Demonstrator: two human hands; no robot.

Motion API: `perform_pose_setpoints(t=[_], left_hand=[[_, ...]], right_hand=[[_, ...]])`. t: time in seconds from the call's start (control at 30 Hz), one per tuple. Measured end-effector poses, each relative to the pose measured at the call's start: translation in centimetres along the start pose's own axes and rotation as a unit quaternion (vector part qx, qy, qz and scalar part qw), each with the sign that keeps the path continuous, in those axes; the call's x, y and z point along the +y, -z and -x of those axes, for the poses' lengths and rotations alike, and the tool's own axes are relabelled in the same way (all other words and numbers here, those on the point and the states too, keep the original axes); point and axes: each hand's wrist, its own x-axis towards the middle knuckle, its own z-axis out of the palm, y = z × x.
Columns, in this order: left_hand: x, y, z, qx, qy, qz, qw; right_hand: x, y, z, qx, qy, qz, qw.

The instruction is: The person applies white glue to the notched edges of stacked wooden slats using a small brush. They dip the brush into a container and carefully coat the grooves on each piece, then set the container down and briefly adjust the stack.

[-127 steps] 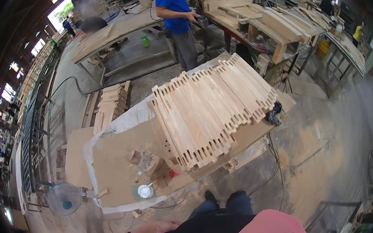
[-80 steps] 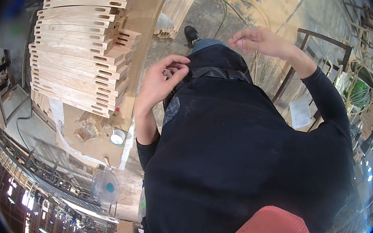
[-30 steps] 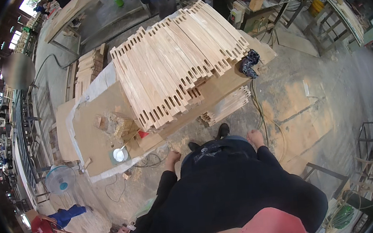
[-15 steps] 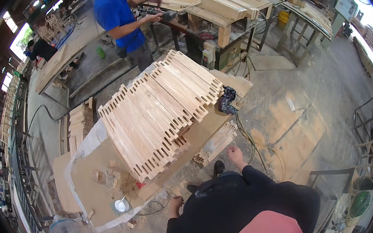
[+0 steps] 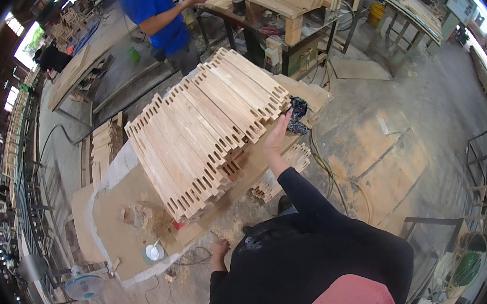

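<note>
My right hand (image 5: 277,135) is stretched out flat, fingers extended, at the right end of a stack of pale wooden slats (image 5: 206,132). Its fingertips reach close to a dark patterned cloth bundle (image 5: 298,115); whether they touch it I cannot tell. Slots run through the ends of the slats, which lie side by side in layers on a brown board-topped table (image 5: 124,200). Low by my body, my left hand (image 5: 220,248) hangs with its fingers curled in, apart from the table, and nothing shows in it.
A white cup (image 5: 154,252) and a wood block (image 5: 143,215) sit on the table's left part. More slats (image 5: 284,174) are stacked low beside my feet. Cables (image 5: 325,167) lie on the floor. Across the table, a person in blue (image 5: 152,13) holds a power tool. A fan (image 5: 83,284) stands left.
My right hand has risen and reached forward from beside my body to the slat stack's right end, its fingers straightening. My left hand has shifted slightly forward. The person opposite has lifted the tool.
</note>
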Motion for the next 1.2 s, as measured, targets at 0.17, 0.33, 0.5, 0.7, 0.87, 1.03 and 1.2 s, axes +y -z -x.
perform_pose_setpoints(t=[0.17,0.33,0.5,0.7,0.87,1.03,1.2], left_hand=[[-1.0,-0.2,2.1,0.079,0.056,-0.02,0.995],[-1.6,-0.4,4.1,0.111,0.083,-0.009,0.99],[-2.8,-1.1,4.6,0.107,0.089,-0.014,0.99],[-2.7,-0.9,2.8,0.08,0.09,-0.021,0.993],[-2.9,-1.5,1.1,0.104,0.066,0.024,0.992],[-3.8,-2.0,0.5,0.103,0.06,0.025,0.992],[-4.6,-2.5,1.2,0.107,0.08,0.037,0.99]], right_hand=[[0.0,-2.7,0.1,0.026,-0.012,-0.086,0.996],[1.8,-3.1,-0.8,0.069,0.023,-0.043,0.996],[1.1,-4.1,0.1,0.077,-0.005,-0.08,0.994],[0.6,-4.5,-0.4,0.082,-0.012,-0.025,0.996],[0.1,-3.2,0.1,0.009,-0.015,-0.102,0.995],[0.4,-1.7,0.6,0.0,-0.035,-0.065,0.997],[1.1,-4.1,0.4,0.048,-0.092,-0.101,0.99]])
